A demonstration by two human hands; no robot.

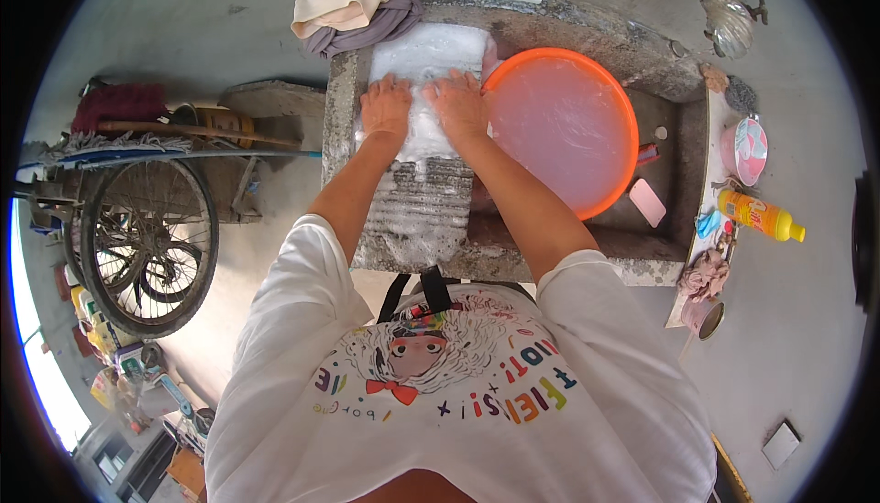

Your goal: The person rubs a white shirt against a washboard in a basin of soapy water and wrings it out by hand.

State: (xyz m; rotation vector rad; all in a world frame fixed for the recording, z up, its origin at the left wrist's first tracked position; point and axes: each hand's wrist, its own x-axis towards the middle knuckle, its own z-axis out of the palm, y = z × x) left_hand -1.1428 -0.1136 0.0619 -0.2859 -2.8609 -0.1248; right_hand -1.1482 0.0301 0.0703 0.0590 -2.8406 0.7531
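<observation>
Head view: a white soapy cloth (426,63) is pressed flat on a ribbed stone washboard (423,201) by the left hand (386,105) and right hand (458,104), both spread open, palms down, beside an orange basin (561,127) of water.

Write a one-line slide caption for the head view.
Both hands, left hand and right hand, press a soapy white cloth on a ridged stone washboard beside an orange basin.

A yellow bottle (761,215) with a red label lies right of the sink.
</observation>
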